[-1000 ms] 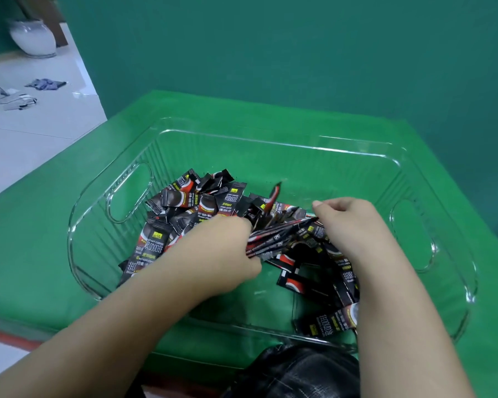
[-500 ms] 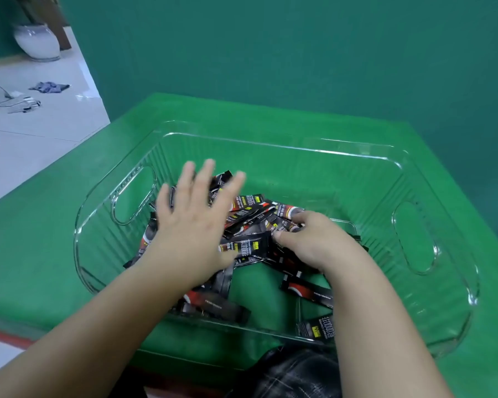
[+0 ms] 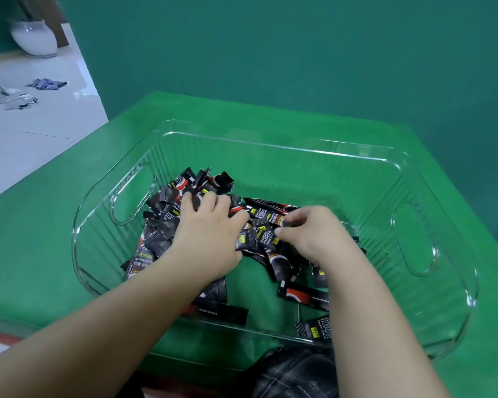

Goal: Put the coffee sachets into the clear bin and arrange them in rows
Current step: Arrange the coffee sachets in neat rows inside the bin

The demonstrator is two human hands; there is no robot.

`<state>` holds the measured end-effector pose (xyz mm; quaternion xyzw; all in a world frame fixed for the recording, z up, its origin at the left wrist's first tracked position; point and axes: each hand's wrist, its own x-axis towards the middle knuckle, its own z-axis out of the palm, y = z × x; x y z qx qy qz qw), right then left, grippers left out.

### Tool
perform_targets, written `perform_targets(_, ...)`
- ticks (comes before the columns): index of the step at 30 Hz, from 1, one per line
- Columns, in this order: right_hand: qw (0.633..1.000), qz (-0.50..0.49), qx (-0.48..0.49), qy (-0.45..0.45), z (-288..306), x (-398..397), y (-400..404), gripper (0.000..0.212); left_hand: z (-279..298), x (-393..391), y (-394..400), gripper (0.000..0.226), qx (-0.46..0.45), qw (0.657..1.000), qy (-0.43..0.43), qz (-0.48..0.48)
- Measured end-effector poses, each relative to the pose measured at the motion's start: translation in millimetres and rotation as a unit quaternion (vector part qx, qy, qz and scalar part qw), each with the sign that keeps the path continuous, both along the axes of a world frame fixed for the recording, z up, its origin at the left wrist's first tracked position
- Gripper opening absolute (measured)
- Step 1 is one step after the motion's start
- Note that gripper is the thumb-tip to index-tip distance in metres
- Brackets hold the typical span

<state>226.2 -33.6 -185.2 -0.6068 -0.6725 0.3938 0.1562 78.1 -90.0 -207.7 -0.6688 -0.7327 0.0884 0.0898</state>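
A clear plastic bin (image 3: 431, 179) with cut-out handles stands on the green table. Inside lies a loose heap of several black-and-red coffee sachets (image 3: 161, 225), jumbled, mostly in the bin's left and middle. A few lie apart near the front wall, among them one sachet (image 3: 305, 294). My left hand (image 3: 207, 237) rests palm-down on the heap, fingers curled over sachets. My right hand (image 3: 314, 234) is beside it, thumb and fingers pinching sachets at the heap's middle. Part of the heap is hidden under both hands.
The green table (image 3: 41, 225) surrounds the bin; its left edge drops to a white tiled floor (image 3: 26, 139) with a rag and a white vase. A green wall (image 3: 299, 53) stands behind. Dark plaid cloth (image 3: 296, 374) shows at the bottom.
My left hand, spread flat half a second ago, has curled its fingers onto the heap. My right hand has shifted slightly right and pinches sachets. The heap has been pushed together.
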Motion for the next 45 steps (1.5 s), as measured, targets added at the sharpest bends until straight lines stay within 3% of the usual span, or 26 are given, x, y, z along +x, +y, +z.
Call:
perform_targets(4,0.995,0.061,0.007,-0.083,1,-3,0,0.054,0,-1,-1,0.055,0.025,0.997,-0.023,0.076)
perform_targets(8,0.984,0.101,-0.033,-0.140,2,-8,-4,0.046,1,-8,-4,0.062,0.017,0.995,-0.041,0.086)
perform_targets(12,0.975,0.130,-0.070,-0.166,5,-13,-9,0.042,17,-24,-9,0.083,-0.098,0.994,-0.033,0.043)
perform_targets(14,0.974,0.140,-0.072,-0.161,5,-16,-12,0.028,23,-34,-13,0.084,-0.120,0.992,-0.042,0.028)
perform_targets(20,0.961,0.203,-0.103,-0.159,0,-29,-17,0.026,3,-40,-23,0.062,0.003,0.997,-0.078,0.017)
perform_targets(23,0.958,0.234,-0.100,-0.135,1,-27,-20,0.031,-4,-39,-19,0.065,0.068,0.991,-0.111,0.014)
perform_targets(25,0.953,0.250,-0.097,-0.141,4,-21,-22,0.034,-4,-39,-17,0.067,0.064,0.992,-0.110,0.006)
perform_targets(29,0.967,0.200,-0.077,-0.141,7,-11,-21,0.041,-3,-37,-20,0.043,0.044,0.990,-0.137,0.002)
perform_targets(32,0.986,0.133,-0.048,-0.089,3,-13,-18,0.031,-2,-36,-22,0.060,0.024,0.989,-0.147,0.014)
perform_targets(36,0.978,0.174,-0.036,-0.111,-6,-27,-18,0.019,-2,-36,-23,0.087,0.009,0.989,-0.149,0.010)
perform_targets(45,0.955,0.272,-0.027,-0.116,-10,-29,-16,0.030,-5,-36,-24,0.096,0.003,0.986,-0.168,-0.014)
